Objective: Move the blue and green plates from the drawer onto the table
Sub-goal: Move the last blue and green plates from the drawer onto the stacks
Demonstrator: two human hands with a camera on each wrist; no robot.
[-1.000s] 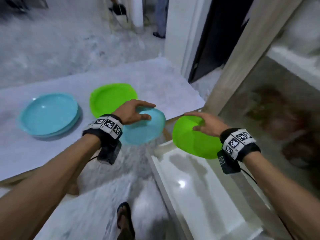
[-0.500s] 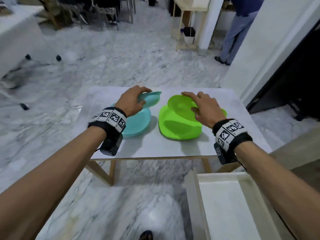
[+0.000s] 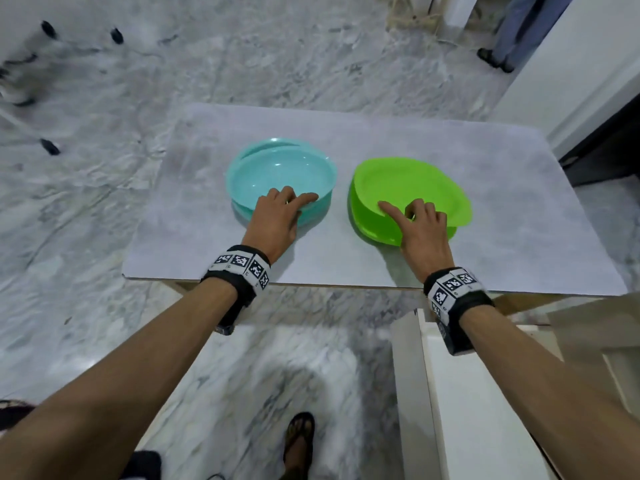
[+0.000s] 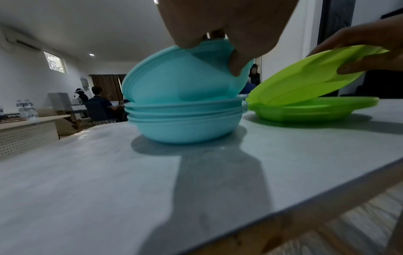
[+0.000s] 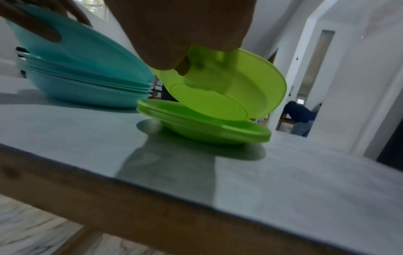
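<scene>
Each hand pinches a tilted plate: left hand (image 3: pixel 277 216) the blue plate (image 4: pixel 183 75), right hand (image 3: pixel 420 225) the green plate (image 5: pixel 226 89); lower both near rims gently so they nest squarely on their stacks on the counter (image 3: pixel 485 237).

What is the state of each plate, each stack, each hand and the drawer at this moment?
Top blue plate: tilted, far edge resting on blue stack, held.
Blue stack: nested on table.
Top green plate: tilted, held.
Green stack: on table.
Left hand: grips blue plate.
Right hand: grips green plate.
Drawer: open.
</scene>
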